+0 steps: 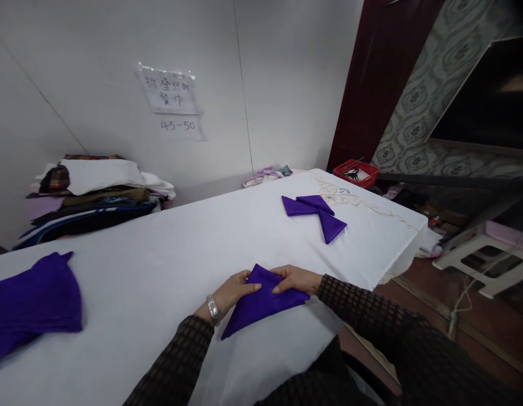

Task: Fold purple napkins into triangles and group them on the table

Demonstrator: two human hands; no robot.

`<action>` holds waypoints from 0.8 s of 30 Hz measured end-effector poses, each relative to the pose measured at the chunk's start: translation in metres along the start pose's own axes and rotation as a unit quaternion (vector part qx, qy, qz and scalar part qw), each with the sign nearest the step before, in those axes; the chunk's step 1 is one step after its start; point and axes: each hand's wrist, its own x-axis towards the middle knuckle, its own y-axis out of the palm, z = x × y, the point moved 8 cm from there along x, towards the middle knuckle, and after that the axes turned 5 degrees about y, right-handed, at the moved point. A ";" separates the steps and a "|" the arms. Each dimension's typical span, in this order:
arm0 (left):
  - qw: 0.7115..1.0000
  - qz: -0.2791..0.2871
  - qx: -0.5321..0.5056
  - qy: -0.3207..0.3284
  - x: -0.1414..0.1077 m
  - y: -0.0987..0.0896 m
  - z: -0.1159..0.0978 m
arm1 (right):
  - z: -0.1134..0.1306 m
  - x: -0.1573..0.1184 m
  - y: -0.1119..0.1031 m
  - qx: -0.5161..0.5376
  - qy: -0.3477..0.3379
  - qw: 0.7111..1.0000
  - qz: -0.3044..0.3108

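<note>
A purple cloth napkin (261, 307), folded into a triangle, is held between my hands just over the near part of the white-covered table (180, 259). My left hand (233, 290) grips its left edge, thumb on top and fingers behind the cloth. On the other side, my right hand (295, 279) pinches the napkin the same way near its upper right edge. The point of the triangle faces away from me. Further back to the right lie folded purple napkins (314, 211) with pointed ends. At the far left is a larger spread of purple cloth (41, 301).
A pile of folded clothes (96, 194) stands at the back left by the wall. Above it hangs a handwritten sign (172, 101). A red basket (357, 173) sits beyond the table's far right corner. A plastic stool (489, 254) stands on the floor at right.
</note>
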 end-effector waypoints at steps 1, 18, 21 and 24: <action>1.000 0.009 -0.008 -0.003 0.000 0.002 0.002 | 0.000 -0.003 -0.005 0.011 -0.006 1.000 -0.010; 0.991 -0.131 -0.021 -0.017 -0.006 -0.026 0.026 | 0.023 -0.042 -0.062 0.063 -0.101 0.983 -0.137; 0.984 -0.173 -0.031 -0.017 -0.008 -0.034 0.031 | 0.029 -0.047 -0.073 0.080 -0.138 0.968 -0.195; 0.984 -0.170 -0.046 -0.023 -0.008 -0.030 0.032 | 0.031 -0.050 -0.079 0.096 -0.172 0.945 -0.260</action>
